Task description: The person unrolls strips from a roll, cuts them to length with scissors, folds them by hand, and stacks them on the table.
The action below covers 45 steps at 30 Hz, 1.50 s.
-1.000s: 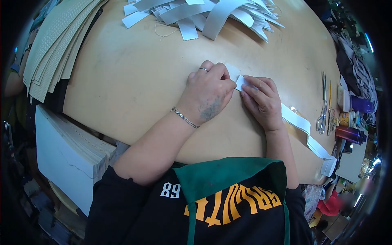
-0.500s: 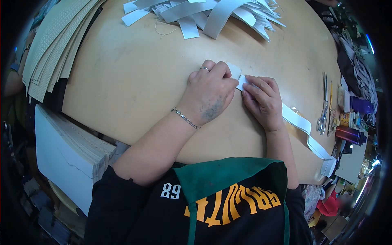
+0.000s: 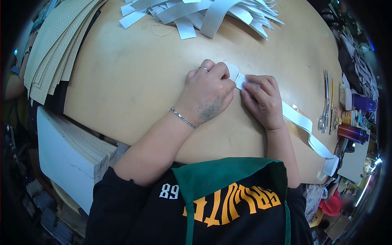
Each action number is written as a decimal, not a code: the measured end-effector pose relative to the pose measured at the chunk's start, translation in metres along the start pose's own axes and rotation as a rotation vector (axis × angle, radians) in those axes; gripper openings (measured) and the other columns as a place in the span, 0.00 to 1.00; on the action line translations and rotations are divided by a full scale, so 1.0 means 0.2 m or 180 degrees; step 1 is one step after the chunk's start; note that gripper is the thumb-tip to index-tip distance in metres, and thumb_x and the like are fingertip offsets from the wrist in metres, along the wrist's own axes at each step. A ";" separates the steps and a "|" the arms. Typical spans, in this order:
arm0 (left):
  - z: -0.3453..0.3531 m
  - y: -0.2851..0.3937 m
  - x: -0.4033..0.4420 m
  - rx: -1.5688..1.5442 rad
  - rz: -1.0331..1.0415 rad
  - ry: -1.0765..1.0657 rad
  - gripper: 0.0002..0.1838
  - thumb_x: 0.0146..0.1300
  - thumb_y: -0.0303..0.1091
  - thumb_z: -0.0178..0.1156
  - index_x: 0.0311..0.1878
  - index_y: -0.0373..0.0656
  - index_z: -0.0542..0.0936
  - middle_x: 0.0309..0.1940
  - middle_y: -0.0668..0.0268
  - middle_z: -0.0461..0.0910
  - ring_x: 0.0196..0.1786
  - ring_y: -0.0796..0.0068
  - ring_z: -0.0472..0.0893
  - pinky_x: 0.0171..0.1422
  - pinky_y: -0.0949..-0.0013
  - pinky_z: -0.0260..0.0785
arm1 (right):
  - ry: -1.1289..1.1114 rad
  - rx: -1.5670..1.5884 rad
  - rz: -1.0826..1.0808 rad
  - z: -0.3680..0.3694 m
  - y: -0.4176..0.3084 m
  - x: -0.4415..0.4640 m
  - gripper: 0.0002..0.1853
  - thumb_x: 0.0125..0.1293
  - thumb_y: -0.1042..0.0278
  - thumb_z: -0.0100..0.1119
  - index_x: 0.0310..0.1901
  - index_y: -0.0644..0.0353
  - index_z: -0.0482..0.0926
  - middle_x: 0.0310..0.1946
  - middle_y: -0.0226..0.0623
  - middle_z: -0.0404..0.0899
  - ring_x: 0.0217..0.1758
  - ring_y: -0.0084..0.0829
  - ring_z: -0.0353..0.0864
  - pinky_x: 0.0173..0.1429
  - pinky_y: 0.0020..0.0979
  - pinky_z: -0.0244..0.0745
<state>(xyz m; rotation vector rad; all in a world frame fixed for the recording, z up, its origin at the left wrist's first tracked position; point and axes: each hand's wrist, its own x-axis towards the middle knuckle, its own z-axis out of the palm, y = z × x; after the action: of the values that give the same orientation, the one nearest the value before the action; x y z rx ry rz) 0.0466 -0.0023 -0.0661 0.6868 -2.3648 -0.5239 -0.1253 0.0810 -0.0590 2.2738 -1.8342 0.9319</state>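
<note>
Both hands meet over the middle of the wooden table [image 3: 139, 85]. My left hand [image 3: 211, 92], with a ring and a bracelet, has its fingers curled at the left end of a white strip [image 3: 240, 80]; what lies in its fingertips is hidden. My right hand [image 3: 263, 99] pinches the strip between thumb and fingers. A pale flat piece [image 3: 232, 70] lies just beyond the fingertips. The long white band [image 3: 300, 119] emerges beyond my right wrist and runs to the table's right edge, where it bends down.
A heap of white strips [image 3: 212, 16] lies at the far side. Textured sheets [image 3: 55, 45] and a thick white stack [image 3: 65, 147] stand at left. Scissors [image 3: 325, 108], a dark bottle [image 3: 353, 133] and a purple container [image 3: 363, 103] are at right. A co-worker's arm [image 3: 14, 83] shows far left.
The view has shifted slightly. Both hands stay close together on the strip, with only small finger movements.
</note>
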 end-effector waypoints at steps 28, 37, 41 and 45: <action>0.03 -0.01 0.04 -0.0204 -0.0212 -0.0015 0.04 0.47 0.33 0.66 0.28 0.48 0.81 0.33 0.71 0.74 0.39 0.67 0.73 0.41 0.63 0.70 | 0.0068 -0.0010 -0.0043 0.01 -0.01 0.00 0.09 0.44 0.75 0.67 0.30 0.58 0.80 0.39 0.31 0.80 0.34 0.34 0.74 0.38 0.32 0.74; 0.04 -0.01 0.16 -0.0005 -0.0387 -0.0484 0.08 0.49 0.35 0.66 0.32 0.48 0.79 0.38 0.68 0.73 0.47 0.62 0.73 0.48 0.60 0.69 | 0.0059 -0.0028 0.0083 0.02 0.01 -0.03 0.07 0.49 0.70 0.65 0.32 0.54 0.81 0.40 0.24 0.79 0.38 0.32 0.74 0.40 0.33 0.72; 0.03 -0.03 0.23 0.0207 -0.0422 -0.0971 0.10 0.47 0.37 0.68 0.32 0.47 0.79 0.40 0.65 0.73 0.49 0.60 0.72 0.50 0.59 0.69 | 0.0078 0.0030 0.0218 0.03 0.02 -0.05 0.05 0.52 0.67 0.64 0.31 0.53 0.79 0.40 0.22 0.79 0.40 0.30 0.74 0.42 0.34 0.71; 0.00 0.01 0.32 0.0374 -0.0530 -0.1439 0.10 0.48 0.37 0.68 0.32 0.46 0.79 0.41 0.63 0.72 0.51 0.59 0.72 0.53 0.60 0.68 | 0.0138 -0.0063 0.0192 0.03 0.01 -0.06 0.05 0.53 0.66 0.63 0.29 0.54 0.78 0.40 0.20 0.78 0.41 0.29 0.74 0.42 0.34 0.70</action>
<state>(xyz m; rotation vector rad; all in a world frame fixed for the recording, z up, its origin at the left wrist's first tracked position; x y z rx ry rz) 0.0029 -0.0382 -0.0370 0.9015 -2.7907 -0.6737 -0.1261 0.0878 -0.0704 2.1808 -1.8952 0.9592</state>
